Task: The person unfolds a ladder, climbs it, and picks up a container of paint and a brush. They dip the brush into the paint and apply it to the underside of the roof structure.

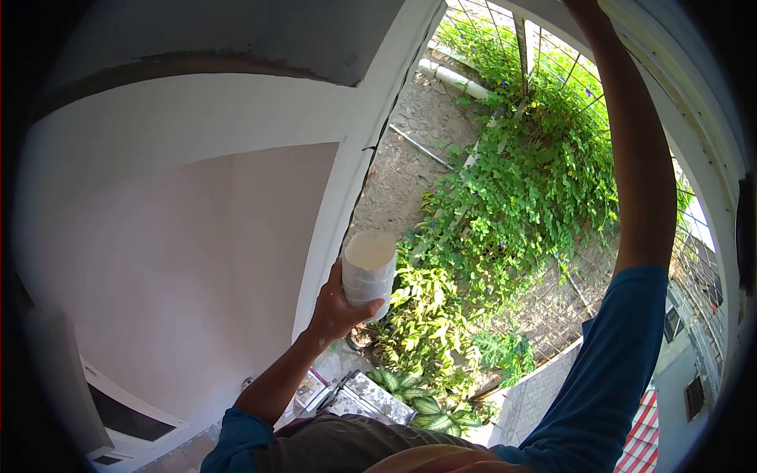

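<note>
A white cylindrical container point(369, 276) with an open top is held in my left hand point(344, 309), whose fingers wrap round its side and lower part. Pale, cream-coloured material shows inside it. My right arm reaches up along the right side of the view, and my right hand point(582, 5) is almost wholly cut off by the top edge, near the white frame point(670, 71). Its fingers and anything they hold are out of sight.
A white wall point(213, 252) with a ledge fills the left. Beyond the opening are green climbing plants point(520, 173), a wire fence and bare soil point(410, 158). Low down are leafy plants point(430, 410), a paint-spotted surface point(374, 396) and a red-and-white striped roof point(640, 437).
</note>
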Motion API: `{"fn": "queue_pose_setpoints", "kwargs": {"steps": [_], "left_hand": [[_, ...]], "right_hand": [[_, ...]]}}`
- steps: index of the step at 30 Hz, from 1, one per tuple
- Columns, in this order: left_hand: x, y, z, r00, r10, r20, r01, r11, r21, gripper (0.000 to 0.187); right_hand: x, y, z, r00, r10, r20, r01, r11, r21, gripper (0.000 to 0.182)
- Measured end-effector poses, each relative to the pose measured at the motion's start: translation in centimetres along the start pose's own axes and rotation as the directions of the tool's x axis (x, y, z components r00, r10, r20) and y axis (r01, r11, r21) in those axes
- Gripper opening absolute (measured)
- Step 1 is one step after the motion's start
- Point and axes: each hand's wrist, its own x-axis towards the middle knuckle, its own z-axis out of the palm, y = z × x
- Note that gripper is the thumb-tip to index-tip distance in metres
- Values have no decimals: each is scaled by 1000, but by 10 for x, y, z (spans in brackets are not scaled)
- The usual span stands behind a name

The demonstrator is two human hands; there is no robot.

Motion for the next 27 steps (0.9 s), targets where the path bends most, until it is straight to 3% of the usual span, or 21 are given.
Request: {"fn": "queue_pose_setpoints", "kwargs": {"steps": [4,6,7,9,10,11,12,13,15,16,18,21,23,25,27], "left_hand": [[3,-2,4,1000,29,6,-29,999,14,91],[2,-1,3,999,36,5,-36,998,52,91],[1,-1,2,999,39,3,-39,995,89,92],[-2,-4,1,999,32,-6,-31,998,59,92],[-3,-5,0,1000,27,-14,-27,999,28,92],[-3,-4,-1,1000,26,-16,-26,999,29,92],[-3,-2,-2,1000,22,-1,-22,1000,12,92],[-5,1,-2,1000,17,15,-17,1000,-5,93],[-8,5,-2,1000,5,6,-5,1000,13,93],[-8,7,-1,1000,-5,-5,5,1000,26,93],[-8,5,-1,1000,-3,-7,3,999,36,93],[-9,6,-1,1000,-7,6,6,1000,26,93],[-8,5,-2,1000,-7,18,7,1000,9,93],[-8,0,-3,1000,-3,12,2,999,42,95],[-10,-4,-4,1000,-10,2,10,999,36,95]], "right_hand": [[-33,5,-62,998,-33,-53,21,979,-202,30],[-38,-9,-92,991,-110,-70,74,915,-397,24],[-27,21,-85,991,-111,-73,74,916,-394,24],[-2,108,-65,981,-53,188,54,999,-2,19],[-44,-48,-96,981,-53,187,54,999,0,19],[-48,-68,-92,986,3,165,29,981,-189,18],[-41,-76,-73,990,54,133,0,928,-372,17],[-46,-76,-50,994,-80,81,102,934,-341,19],[-48,-85,-23,991,-129,28,131,987,-90,22],[-46,-83,-14,991,-129,25,131,987,-89,22],[-46,-83,-5,995,-41,-88,54,987,148,25],[-63,-60,-17,999,-9,-33,14,988,155,24],[-76,-35,-27,995,-17,-99,29,992,119,22],[-96,-38,-62,994,-53,-100,63,993,101,20],[-100,-47,-90,998,13,-60,-8,997,78,18]]}}
